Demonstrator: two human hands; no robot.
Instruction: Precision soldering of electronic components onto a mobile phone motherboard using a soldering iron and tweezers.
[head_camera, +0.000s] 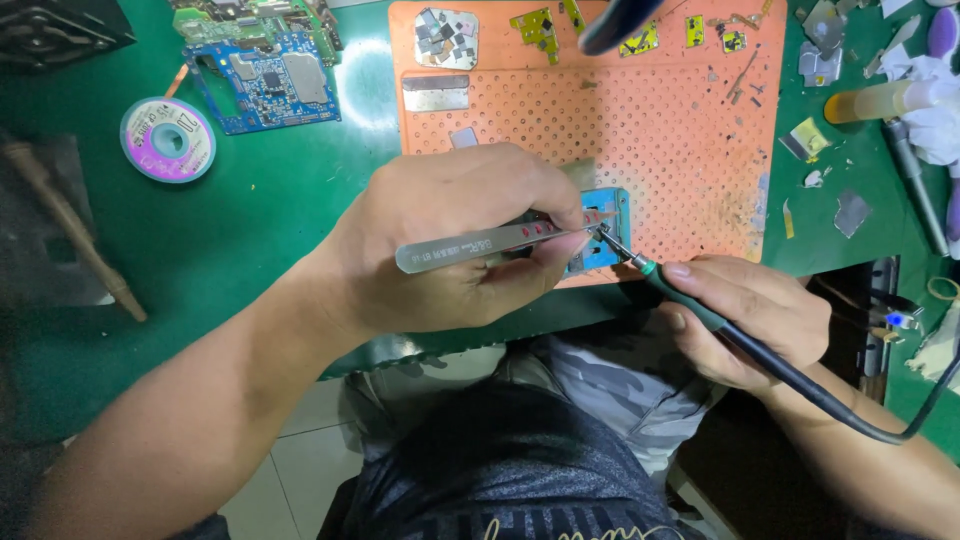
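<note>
Your left hand (450, 240) is pinched around a pair of steel tweezers (490, 242), thumb underneath and the other fingers curled over the top, so most of the tool sits tucked inside your grip. The tweezers run pretty much left to right, tilted slightly up toward the right. The blunt back end pokes out past your thumb on the left, and the tips point right, ending just beyond your fingertips.

Right at those tips sits the small blue circuit board (605, 235), lying flat on the orange perforated mat (660, 140). Half of it is hidden behind your left fingers, so only its right part shows. It looks longer front to back than it is wide, but I can't tell its full outline.

Your right hand (745, 320) is closed around the soldering iron (690, 300) pen-style, fingers clamped on the green grip. The iron's long axis runs diagonally: the black cable trails off down and to the right behind your palm, and the tip points up and left, ahead of your fingers. That tip meets the tweezer tips at the board's near edge, basically touching the same spot between your two hands.

Further out past your left knuckles there's a bigger blue board (265, 85) and a solder wick spool (167, 138) on the green mat (250, 230).
</note>
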